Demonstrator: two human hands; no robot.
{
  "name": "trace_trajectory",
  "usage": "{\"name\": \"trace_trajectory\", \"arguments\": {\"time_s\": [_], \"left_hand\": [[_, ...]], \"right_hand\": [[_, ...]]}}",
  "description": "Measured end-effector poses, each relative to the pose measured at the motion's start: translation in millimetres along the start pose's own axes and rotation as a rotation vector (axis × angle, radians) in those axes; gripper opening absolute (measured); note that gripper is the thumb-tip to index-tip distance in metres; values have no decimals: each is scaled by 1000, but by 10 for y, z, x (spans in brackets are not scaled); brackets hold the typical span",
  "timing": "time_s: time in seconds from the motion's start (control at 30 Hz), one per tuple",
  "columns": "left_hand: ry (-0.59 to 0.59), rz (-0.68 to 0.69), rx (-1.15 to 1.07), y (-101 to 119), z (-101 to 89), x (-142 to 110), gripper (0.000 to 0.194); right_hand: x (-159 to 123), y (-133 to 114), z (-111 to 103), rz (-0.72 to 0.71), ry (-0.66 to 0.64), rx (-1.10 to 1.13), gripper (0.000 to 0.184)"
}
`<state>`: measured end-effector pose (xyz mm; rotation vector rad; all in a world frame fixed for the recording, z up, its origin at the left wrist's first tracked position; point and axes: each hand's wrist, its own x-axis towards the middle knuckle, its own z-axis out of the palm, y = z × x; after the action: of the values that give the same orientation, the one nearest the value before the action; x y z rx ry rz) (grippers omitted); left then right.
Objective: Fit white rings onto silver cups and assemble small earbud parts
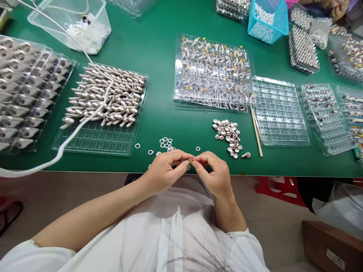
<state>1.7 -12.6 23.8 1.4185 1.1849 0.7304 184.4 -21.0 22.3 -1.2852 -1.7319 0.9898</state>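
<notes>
Head-worn view, forward and down

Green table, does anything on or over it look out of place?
Yes, mildly: the white cable trails across the rowed beige shells; whether it touches them is unclear. White rings lie scattered loose by the left hand, perhaps normally.

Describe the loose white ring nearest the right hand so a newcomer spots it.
On the green table, find the ring cluster beyond the left hand. Move right to the white ring beyond the right hand, the only loose one right of that cluster.

Small silvery, orange-marked part (189, 162) between both hands (213, 173)
</notes>
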Motion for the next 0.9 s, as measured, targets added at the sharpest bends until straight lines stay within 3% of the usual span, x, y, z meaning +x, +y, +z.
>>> {"name": "trace_trajectory", "arguments": {"time_s": [0.37, 0.7, 0.9], "left_hand": [[114, 220, 77, -56, 57, -23, 23], [202, 249, 64, -54, 77, -34, 24], [194, 167, 15, -17, 93, -40, 24]], "right_hand": [[-35, -11, 138, 102, 114, 61, 6], [-22, 21, 219, 246, 73, 333, 8], [-12, 13, 232, 224, 95, 313, 8]]}}
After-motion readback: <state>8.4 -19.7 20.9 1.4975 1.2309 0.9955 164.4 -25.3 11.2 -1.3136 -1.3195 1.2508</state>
